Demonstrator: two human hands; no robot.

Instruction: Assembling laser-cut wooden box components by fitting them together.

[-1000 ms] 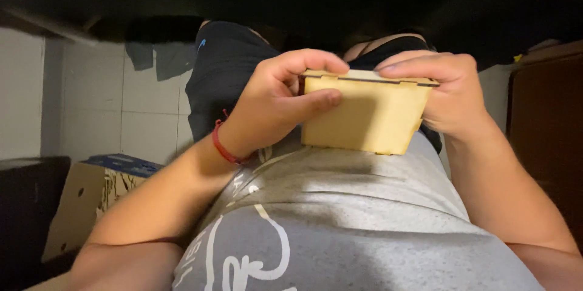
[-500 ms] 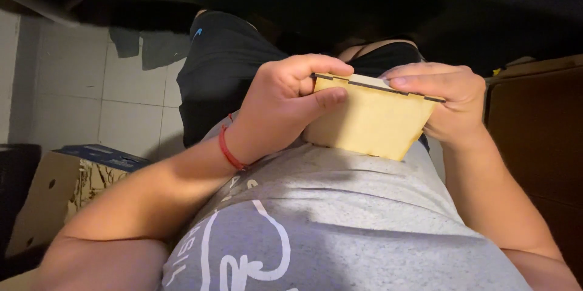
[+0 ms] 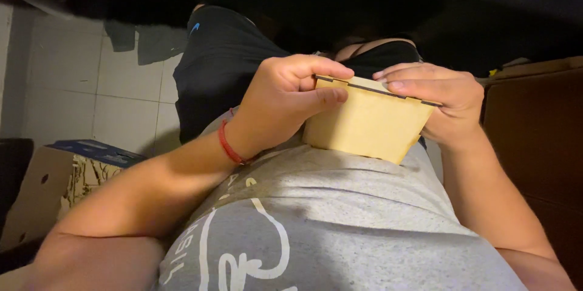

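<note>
Head view: both hands grip a pale laser-cut wooden box [image 3: 369,122] against the grey T-shirt [image 3: 340,218], left hand [image 3: 285,100] clasping its left end, right hand [image 3: 442,104] its right. The box's far side and inside are hidden. Since half a second ago, the box has tilted slightly.

Left hand [image 3: 285,100] and right hand [image 3: 440,100] curled, gripping.

Grey marl short-sleeve T-shirt [image 3: 340,218] w/ white line-drawn print on front; thin red cord bracelet [image 3: 229,144] on left wrist; black shorts [image 3: 225,66]; forearms bare.
</note>
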